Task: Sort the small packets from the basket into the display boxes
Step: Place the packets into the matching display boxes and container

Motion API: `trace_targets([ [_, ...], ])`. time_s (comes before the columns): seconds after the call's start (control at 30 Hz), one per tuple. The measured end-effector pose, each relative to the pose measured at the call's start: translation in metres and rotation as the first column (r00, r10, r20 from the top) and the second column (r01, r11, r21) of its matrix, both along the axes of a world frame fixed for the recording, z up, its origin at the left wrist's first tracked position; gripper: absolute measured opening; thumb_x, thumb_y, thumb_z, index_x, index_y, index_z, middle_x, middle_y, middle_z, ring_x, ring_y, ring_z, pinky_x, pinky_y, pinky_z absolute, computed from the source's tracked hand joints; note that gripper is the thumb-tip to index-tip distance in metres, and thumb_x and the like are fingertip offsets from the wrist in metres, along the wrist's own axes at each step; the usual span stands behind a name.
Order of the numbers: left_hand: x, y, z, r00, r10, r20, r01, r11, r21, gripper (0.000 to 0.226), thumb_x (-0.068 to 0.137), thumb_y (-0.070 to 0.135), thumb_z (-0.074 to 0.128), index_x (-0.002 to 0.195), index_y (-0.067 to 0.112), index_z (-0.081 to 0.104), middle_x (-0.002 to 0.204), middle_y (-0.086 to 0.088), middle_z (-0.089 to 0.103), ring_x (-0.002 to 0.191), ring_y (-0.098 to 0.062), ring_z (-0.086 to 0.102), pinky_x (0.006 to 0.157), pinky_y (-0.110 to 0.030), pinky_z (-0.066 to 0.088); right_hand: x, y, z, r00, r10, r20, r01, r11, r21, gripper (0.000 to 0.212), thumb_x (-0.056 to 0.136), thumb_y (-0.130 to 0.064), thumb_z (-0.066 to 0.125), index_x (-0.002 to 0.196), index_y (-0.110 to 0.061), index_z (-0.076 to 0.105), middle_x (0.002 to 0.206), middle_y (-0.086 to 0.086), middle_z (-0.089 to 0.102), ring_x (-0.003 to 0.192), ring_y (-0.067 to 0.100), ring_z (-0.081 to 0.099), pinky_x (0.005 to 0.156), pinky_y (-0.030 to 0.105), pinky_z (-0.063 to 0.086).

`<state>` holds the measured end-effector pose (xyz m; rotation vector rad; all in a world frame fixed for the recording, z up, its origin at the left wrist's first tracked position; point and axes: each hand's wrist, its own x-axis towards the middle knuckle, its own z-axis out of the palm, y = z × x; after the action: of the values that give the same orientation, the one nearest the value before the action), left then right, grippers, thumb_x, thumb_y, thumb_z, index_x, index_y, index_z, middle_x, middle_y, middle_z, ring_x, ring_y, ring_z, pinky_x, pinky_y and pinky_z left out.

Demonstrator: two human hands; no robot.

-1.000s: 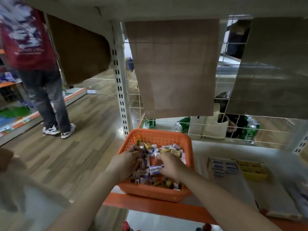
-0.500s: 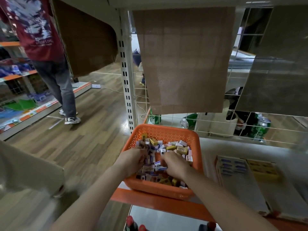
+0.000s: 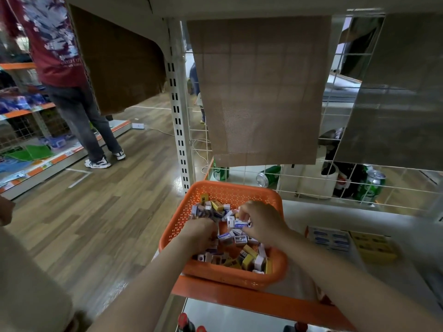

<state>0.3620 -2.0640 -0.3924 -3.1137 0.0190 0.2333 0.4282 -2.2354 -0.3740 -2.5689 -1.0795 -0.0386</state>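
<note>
An orange perforated basket (image 3: 227,191) sits on the shelf's left end, filled with several small white, blue and yellow packets (image 3: 249,258). My right hand (image 3: 262,221) is raised over the middle of the basket and pinches a white-and-blue packet (image 3: 241,224). My left hand (image 3: 200,233) is down among the packets at the basket's left side, fingers curled into the pile; what it holds is hidden. Two display boxes lie to the right on the shelf: one with blue-and-white packets (image 3: 329,238) and one yellow (image 3: 374,245).
A wire grid back panel (image 3: 311,183) with hanging brown sheets (image 3: 261,92) stands behind the basket; green cans (image 3: 370,185) lie beyond it. An orange shelf edge (image 3: 251,304) runs in front. A person (image 3: 72,80) stands on the wooden floor at left.
My right hand has risen from the pile toward the basket's back with a white-and-blue packet pinched in it. My left hand stays in the pile. The camera has shifted closer.
</note>
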Motion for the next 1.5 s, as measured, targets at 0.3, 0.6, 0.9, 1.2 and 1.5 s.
trace_targets([
  [0.3, 0.007, -0.006, 0.004, 0.994, -0.110, 0.015, 0.107, 0.983, 0.149, 0.034, 0.092, 0.039, 0.051, 0.108, 0.010, 0.061, 0.114, -0.007, 0.064, 0.105, -0.026, 0.061, 0.078, -0.035, 0.048, 0.007, -0.017, 0.003, 0.998, -0.058, -0.031, 0.059, 0.997, 0.046, 0.020, 0.077, -0.012, 0.070, 0.085, -0.023, 0.056, 0.092, -0.005, 0.058, 0.084, 0.011, 0.054, 0.068, 0.022, 0.039],
  [0.6, 0.013, -0.009, -0.009, 0.995, -0.057, 0.088, 0.036, 0.975, 0.220, 0.048, 0.091, 0.055, 0.045, 0.111, 0.014, 0.057, 0.111, -0.005, 0.064, 0.103, -0.025, 0.062, 0.083, -0.034, 0.048, 0.007, -0.024, 0.005, 0.999, -0.047, -0.022, 0.048, 0.998, 0.048, 0.018, 0.079, -0.015, 0.070, 0.094, -0.019, 0.062, 0.095, -0.005, 0.055, 0.088, 0.012, 0.053, 0.066, 0.022, 0.037],
  [0.9, 0.005, -0.019, 0.012, 0.976, -0.120, 0.182, 0.109, 0.991, 0.071, 0.034, 0.090, 0.046, 0.048, 0.108, 0.017, 0.050, 0.102, -0.002, 0.062, 0.091, -0.022, 0.062, 0.069, -0.029, 0.045, 0.011, -0.044, 0.023, 0.997, -0.077, 0.021, 0.075, 0.994, 0.084, 0.022, 0.078, -0.019, 0.070, 0.099, -0.019, 0.063, 0.101, -0.004, 0.062, 0.092, 0.012, 0.057, 0.081, 0.027, 0.043],
  [1.2, 0.009, -0.066, 0.045, 0.909, -0.241, 0.341, 0.279, 0.958, -0.066, 0.020, 0.100, 0.023, 0.038, 0.103, 0.010, 0.053, 0.095, -0.003, 0.058, 0.080, -0.016, 0.057, 0.067, -0.023, 0.043, 0.009, -0.100, 0.038, 0.990, -0.141, -0.030, 0.144, 0.974, 0.177, 0.017, 0.075, -0.010, 0.072, 0.088, -0.014, 0.062, 0.089, -0.003, 0.054, 0.082, 0.014, 0.054, 0.072, 0.030, 0.045],
  [1.5, 0.036, -0.138, 0.054, 0.880, -0.362, 0.307, 0.413, 0.903, -0.117, 0.028, 0.093, 0.020, 0.053, 0.119, 0.010, 0.056, 0.122, -0.008, 0.050, 0.110, -0.027, 0.054, 0.087, -0.033, 0.044, 0.018, -0.180, 0.028, 0.951, -0.292, -0.106, 0.305, 0.943, 0.136, 0.022, 0.071, 0.000, 0.074, 0.082, -0.013, 0.059, 0.087, 0.002, 0.054, 0.080, 0.018, 0.055, 0.069, 0.026, 0.041],
])
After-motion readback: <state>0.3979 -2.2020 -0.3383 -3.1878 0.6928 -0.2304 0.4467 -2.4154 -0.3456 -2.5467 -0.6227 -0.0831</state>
